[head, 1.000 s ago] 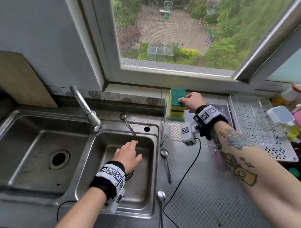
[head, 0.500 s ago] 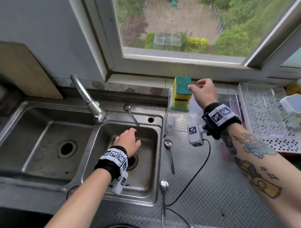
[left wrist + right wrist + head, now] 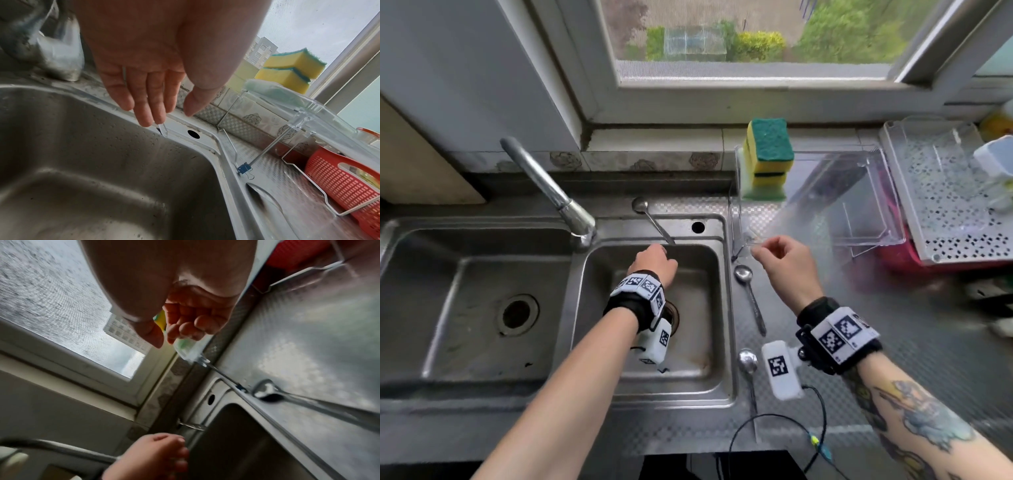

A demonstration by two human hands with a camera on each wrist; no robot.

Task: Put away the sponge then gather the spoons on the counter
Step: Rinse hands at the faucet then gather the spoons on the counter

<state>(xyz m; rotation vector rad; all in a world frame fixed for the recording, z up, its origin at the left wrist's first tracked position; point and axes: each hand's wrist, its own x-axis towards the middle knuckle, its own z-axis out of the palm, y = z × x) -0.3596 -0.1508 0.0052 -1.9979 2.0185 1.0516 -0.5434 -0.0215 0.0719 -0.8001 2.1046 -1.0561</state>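
Observation:
A yellow-and-green sponge point(image 3: 768, 144) point(image 3: 287, 68) sits on top of a stack at the left end of a clear plastic rack point(image 3: 825, 192). One spoon point(image 3: 650, 219) lies on the sink's back ledge, its handle point(image 3: 163, 129) jutting over the small basin. My left hand point(image 3: 655, 262) point(image 3: 164, 116) reaches there with straight fingers, a fingertip touching the handle end. Two more spoons lie on the counter right of the basin, a middle one point(image 3: 748, 294) point(image 3: 267, 392) and a near one point(image 3: 748, 370). My right hand point(image 3: 774, 251) point(image 3: 164, 340) hovers beside the middle spoon's bowl, fingers loosely curled, holding nothing.
A faucet point(image 3: 551, 192) stands between the large left basin point(image 3: 465, 291) and the small basin point(image 3: 698, 342). A white perforated tray point(image 3: 945, 205) and a red basket point(image 3: 339, 178) are at the right. A blue clip point(image 3: 244, 169) holds the rack's wire leg. A cable point(image 3: 774, 421) crosses the near counter.
My right hand let go of the sponge and drew back toward me, down to the counter by the middle spoon. My left hand moved forward to the back spoon's handle.

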